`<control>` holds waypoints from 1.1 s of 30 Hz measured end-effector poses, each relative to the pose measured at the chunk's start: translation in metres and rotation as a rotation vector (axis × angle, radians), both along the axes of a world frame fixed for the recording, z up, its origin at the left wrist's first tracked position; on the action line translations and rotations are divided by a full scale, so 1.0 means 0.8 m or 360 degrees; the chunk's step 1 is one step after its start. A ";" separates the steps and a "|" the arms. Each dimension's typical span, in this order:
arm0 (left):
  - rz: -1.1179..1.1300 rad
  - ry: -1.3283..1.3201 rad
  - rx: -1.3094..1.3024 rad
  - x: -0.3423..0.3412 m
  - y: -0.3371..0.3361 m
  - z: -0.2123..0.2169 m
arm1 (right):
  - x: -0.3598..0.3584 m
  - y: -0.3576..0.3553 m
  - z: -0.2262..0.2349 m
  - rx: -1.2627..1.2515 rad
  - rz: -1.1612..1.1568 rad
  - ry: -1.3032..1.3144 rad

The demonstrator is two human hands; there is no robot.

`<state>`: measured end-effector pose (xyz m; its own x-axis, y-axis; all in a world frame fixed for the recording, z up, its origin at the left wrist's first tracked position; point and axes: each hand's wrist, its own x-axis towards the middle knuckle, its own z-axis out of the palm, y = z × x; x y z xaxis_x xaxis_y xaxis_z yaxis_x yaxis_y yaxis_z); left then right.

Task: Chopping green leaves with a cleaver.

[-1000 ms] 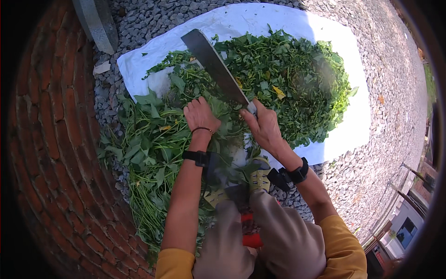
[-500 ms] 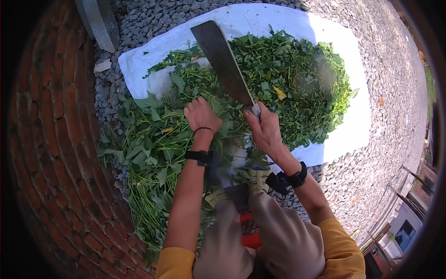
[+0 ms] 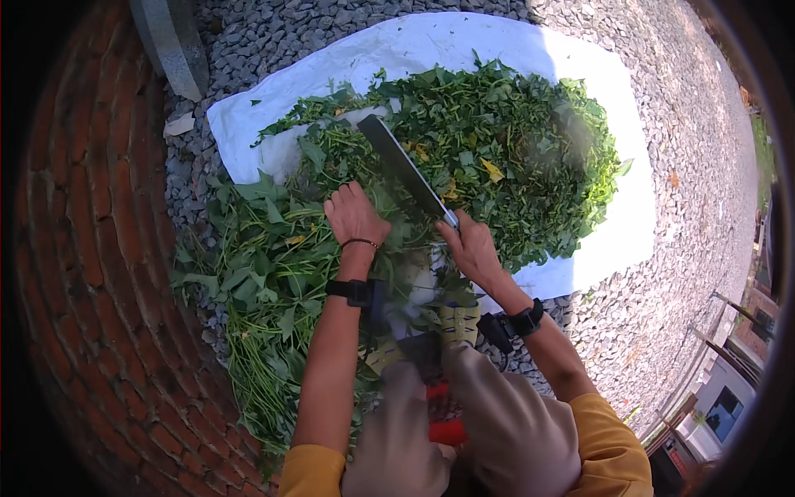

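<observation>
My right hand (image 3: 476, 248) is closed round the handle of a long, dark-bladed cleaver (image 3: 406, 168). The blade points up and to the left, low over the leaves just right of my left hand. My left hand (image 3: 356, 217), fingers curled, grips a bunch of leafy green stems (image 3: 273, 240) that trail off to the left. To the right lies a wide heap of chopped greens (image 3: 505, 157), with a few yellow leaves among it. What lies directly under the blade is partly hidden by leaves.
The chopped heap rests on a white sheet (image 3: 464, 35) spread over grey gravel (image 3: 273, 41). A red brick wall (image 3: 91, 248) runs along the left, with a concrete post (image 3: 178, 58) at the top left. My feet in yellowish shoes (image 3: 460, 321) are close below the cutting spot.
The cleaver has come down from its raised position to the greens, its blade now turned more edge-on. My left hand has stayed almost in place on the stems.
</observation>
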<state>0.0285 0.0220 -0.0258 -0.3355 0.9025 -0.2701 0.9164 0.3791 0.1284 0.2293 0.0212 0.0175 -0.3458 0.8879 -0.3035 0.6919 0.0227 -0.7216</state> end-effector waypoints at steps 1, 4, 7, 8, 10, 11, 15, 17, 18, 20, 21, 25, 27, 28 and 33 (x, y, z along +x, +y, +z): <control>0.0005 -0.0016 -0.0023 0.000 -0.003 0.000 | 0.010 0.004 0.009 0.0063 -0.0077 -0.0075; -0.0058 -0.0058 0.0126 -0.001 -0.015 0.004 | 0.037 0.030 0.015 0.0438 -0.0345 -0.0177; -0.0091 -0.0130 0.0236 -0.001 -0.034 0.012 | 0.055 0.074 -0.002 0.0698 -0.0413 -0.0498; -0.0095 -0.0140 0.0223 -0.002 -0.039 0.016 | 0.057 0.081 -0.005 0.0655 -0.0477 -0.0671; -0.0110 -0.0166 0.0255 -0.003 -0.047 0.022 | 0.050 0.085 -0.006 0.1083 -0.0342 -0.0640; -0.0111 -0.0177 0.0293 -0.003 -0.049 0.025 | 0.042 0.084 -0.004 0.1253 -0.0319 -0.0661; -0.0105 -0.0213 0.0380 -0.002 -0.052 0.031 | -0.029 0.057 0.002 0.0210 0.0049 0.0081; -0.0110 -0.0220 0.0397 -0.003 -0.052 0.032 | -0.061 0.050 -0.007 0.0016 0.0126 0.0242; -0.0116 -0.0218 0.0413 -0.003 -0.052 0.032 | -0.073 0.051 -0.013 0.0092 0.0160 0.0268; -0.0109 -0.0238 0.0438 -0.004 -0.053 0.034 | -0.084 0.055 -0.024 0.0051 0.0160 0.0350; -0.0094 -0.0258 0.0448 -0.005 -0.054 0.036 | -0.087 0.057 -0.027 -0.0064 0.0128 0.0406; -0.0082 -0.0338 0.0595 -0.007 -0.061 0.045 | -0.085 0.056 -0.020 -0.0077 -0.0005 0.0594; -0.0062 -0.0318 0.0594 -0.008 -0.065 0.049 | -0.081 0.054 -0.006 0.0247 -0.0005 0.0559; -0.0054 -0.0315 0.0607 -0.009 -0.067 0.051 | -0.079 0.055 0.001 0.0364 -0.0003 0.0518; -0.0053 -0.0335 0.0580 -0.011 -0.069 0.052 | -0.046 0.084 0.024 0.0389 -0.0316 0.0317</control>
<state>0.0200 -0.0334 0.0161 -0.2761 0.9611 0.0094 0.8670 0.2448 0.4341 0.1929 0.0881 0.0371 -0.1905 0.9815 -0.0186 0.5465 0.0903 -0.8326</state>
